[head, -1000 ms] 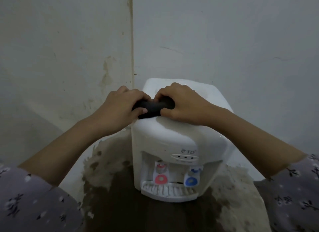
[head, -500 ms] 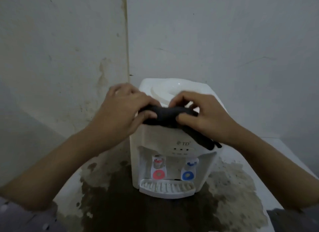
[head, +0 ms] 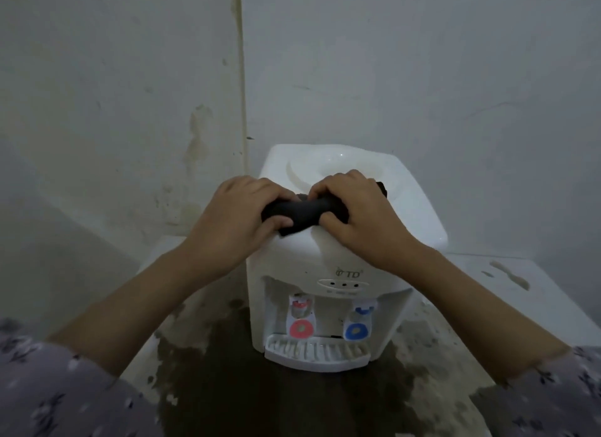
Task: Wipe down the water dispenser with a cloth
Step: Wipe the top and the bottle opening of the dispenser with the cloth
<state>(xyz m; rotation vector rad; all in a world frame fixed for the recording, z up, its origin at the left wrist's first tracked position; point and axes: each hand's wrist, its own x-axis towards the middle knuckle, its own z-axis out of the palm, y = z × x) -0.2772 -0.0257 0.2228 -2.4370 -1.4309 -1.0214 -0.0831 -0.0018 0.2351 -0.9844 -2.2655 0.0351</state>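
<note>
the dark cloth [head: 305, 212] lay rolled on the front edge of the water dispenser [head: 344, 257] top. the left hand [head: 239, 223] and right hand [head: 359, 220] each curled round one end. it looked soft and light, likely best gripped bunched; the dispenser seemed rigid, smooth plastic.

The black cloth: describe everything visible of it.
The black cloth looks soft and matte. It is bunched into a thick roll lying crosswise on the front of the top of the white water dispenser. The left hand grips its left end and the right hand its right end, fingers curled over it. A short dark end pokes out behind the right hand. Its weave and any dampness cannot be told.
</note>
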